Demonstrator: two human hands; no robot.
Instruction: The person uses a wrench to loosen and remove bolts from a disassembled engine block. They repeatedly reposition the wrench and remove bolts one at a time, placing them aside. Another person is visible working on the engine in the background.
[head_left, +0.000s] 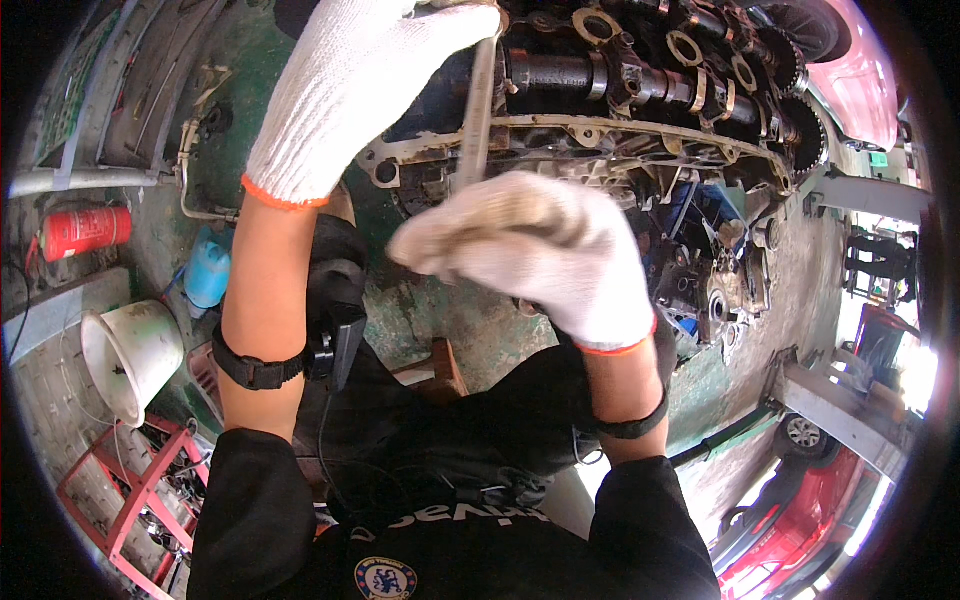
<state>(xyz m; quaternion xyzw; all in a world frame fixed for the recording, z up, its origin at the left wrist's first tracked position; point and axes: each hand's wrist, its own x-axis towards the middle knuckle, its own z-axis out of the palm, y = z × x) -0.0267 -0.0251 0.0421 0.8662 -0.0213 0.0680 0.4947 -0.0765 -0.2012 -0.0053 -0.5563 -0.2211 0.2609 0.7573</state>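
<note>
A long metal wrench [477, 125] stretches between my hands beside the engine's cylinder head [640, 130]. At the picture's upper edge my left hand [365, 75], in a white knit glove, has its thumb pressed at the wrench's upper end; its other fingers are partly cut off. My right hand [535, 240], in a soiled white glove, is curled at the lower end, somewhat smeared by motion, and hides that end. Dark, oily camshafts [560, 72] lie exposed along the head, with toothed sprockets [800, 135] at the right.
At the left stand a red fire extinguisher [88, 232], a blue jug [207, 268], a white bucket [135, 355] and a red metal rack [140, 500]. Engine parts [725, 290] sit below the head on the right. Grey lift arms [840, 415] and cars are beyond.
</note>
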